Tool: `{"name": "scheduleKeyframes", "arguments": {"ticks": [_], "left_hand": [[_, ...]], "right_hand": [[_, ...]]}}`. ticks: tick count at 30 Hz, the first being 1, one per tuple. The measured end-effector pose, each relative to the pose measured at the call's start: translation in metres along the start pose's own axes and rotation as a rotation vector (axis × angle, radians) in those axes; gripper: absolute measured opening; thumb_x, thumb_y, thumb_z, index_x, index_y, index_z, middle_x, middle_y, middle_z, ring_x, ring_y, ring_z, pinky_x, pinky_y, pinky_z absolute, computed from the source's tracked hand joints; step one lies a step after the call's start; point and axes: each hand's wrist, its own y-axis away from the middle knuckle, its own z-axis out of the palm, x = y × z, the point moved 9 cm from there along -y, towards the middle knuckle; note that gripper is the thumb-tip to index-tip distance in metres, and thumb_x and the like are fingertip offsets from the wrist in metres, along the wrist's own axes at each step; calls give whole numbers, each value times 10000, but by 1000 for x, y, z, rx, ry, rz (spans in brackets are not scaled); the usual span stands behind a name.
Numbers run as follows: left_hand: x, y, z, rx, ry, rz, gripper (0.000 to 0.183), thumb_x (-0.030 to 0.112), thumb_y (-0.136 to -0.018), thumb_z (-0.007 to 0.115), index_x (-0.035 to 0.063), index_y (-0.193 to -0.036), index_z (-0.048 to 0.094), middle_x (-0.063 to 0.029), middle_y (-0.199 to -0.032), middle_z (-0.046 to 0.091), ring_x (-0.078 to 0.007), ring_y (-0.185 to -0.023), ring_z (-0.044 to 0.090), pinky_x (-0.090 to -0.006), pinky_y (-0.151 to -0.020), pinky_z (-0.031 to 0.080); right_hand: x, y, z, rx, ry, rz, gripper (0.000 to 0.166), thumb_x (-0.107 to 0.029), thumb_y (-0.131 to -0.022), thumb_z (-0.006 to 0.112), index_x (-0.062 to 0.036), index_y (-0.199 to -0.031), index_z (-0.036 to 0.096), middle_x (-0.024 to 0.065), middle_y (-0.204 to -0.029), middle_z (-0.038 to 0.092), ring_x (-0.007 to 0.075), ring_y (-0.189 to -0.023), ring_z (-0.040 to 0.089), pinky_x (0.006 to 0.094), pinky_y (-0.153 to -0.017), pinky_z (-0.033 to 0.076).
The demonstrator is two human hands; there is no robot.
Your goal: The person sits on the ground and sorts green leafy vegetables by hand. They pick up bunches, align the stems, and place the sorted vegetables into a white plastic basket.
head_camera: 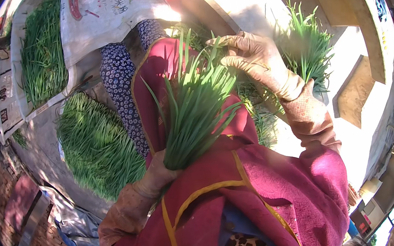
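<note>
My left hand (156, 175), in a pale glove, is closed around the lower end of a bunch of green chives (195, 112). The bunch rests over my lap, its leaf tips fanning away from me. Beside those tips is my right hand (257, 58), also gloved, with thumb and forefinger apart. Leaves pass close to these fingertips; whether they touch cannot be told. A maroon apron (196, 174) with yellow trim covers my lap. To the left of my legs lies a large heap of chives (100, 146).
A white plastic crate (5, 95) with a lined load of chives (44, 53) stands at far left. A printed white sack (103, 20) lies beyond my feet. Another chive bunch (305, 43) is right of my right hand. Loose trimmings (260, 115) lie beside my lap, near wooden boards (355, 88).
</note>
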Motion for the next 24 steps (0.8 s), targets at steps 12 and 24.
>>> {"name": "scheduleKeyframes", "arguments": {"ticks": [12,24], "left_hand": [[3,3,4,-17,138,5,519,-33,-742,653,-11,-1254,574,-56,-1194,634,-132,-1102,564,-294,-986,431],[5,6,6,64,65,47,478,-35,-774,691,7,-1238,581,-46,-1173,652,-120,-1068,584,-281,-953,464]], "right_hand": [[-29,4,3,128,538,-276,129,-170,-800,718,-111,-912,693,57,-788,609,268,-757,581,381,-738,461],[-58,13,-44,215,143,19,224,-192,-833,742,-51,-1007,743,65,-946,689,150,-854,614,282,-810,484]]}}
